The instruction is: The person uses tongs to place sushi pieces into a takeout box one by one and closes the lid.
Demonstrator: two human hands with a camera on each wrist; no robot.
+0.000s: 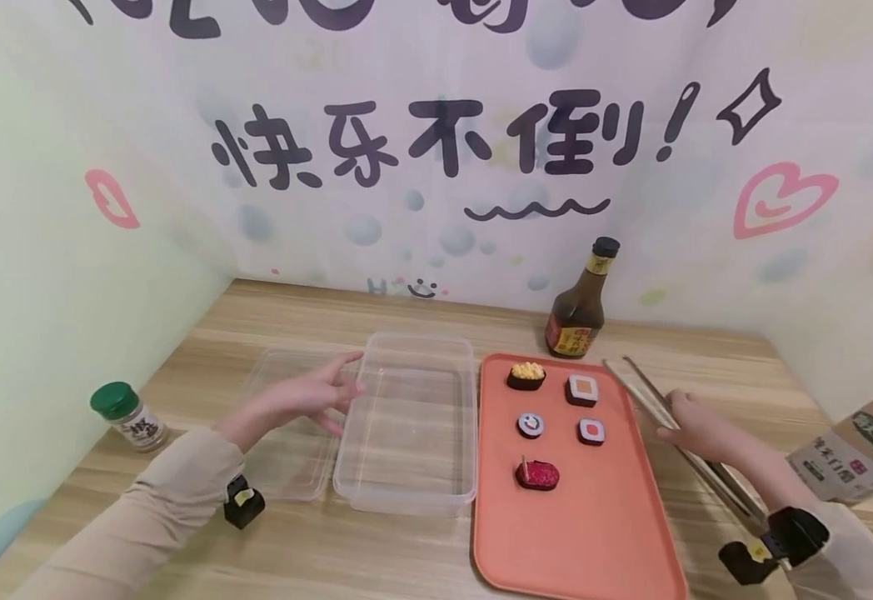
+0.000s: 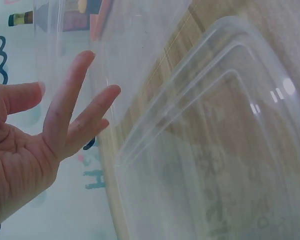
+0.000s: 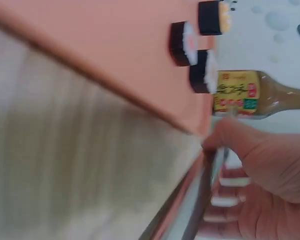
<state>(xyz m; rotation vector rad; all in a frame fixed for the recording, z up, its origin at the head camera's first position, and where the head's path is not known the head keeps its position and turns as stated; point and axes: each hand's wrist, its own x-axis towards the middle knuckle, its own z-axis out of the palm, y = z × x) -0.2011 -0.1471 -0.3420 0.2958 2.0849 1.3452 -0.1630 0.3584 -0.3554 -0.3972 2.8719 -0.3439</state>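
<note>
My left hand point(image 1: 305, 396) reaches to the left rim of a clear plastic container point(image 1: 406, 498), fingers spread and fairly straight, fingertips right at its wall. Under that forearm a clear lid point(image 2: 215, 165) lies flat on the table. My right hand point(image 1: 699, 427) grips long metal tongs point(image 1: 736, 500) beside the right edge of an orange tray point(image 1: 579, 542); their tips are apart near the tray's far right corner. On the tray sit several sushi pieces, among them a yellow-topped one point(image 1: 526, 373), a red-topped one point(image 1: 537, 475) and a roll with a red centre point(image 1: 591, 430).
A brown sauce bottle point(image 1: 577, 321) stands behind the tray, near the printed backdrop point(image 1: 406, 242). At the far left is a green-capped seasoning shaker point(image 1: 137, 421). A large labelled container point(image 1: 849, 454) stands at the right, close to the right forearm.
</note>
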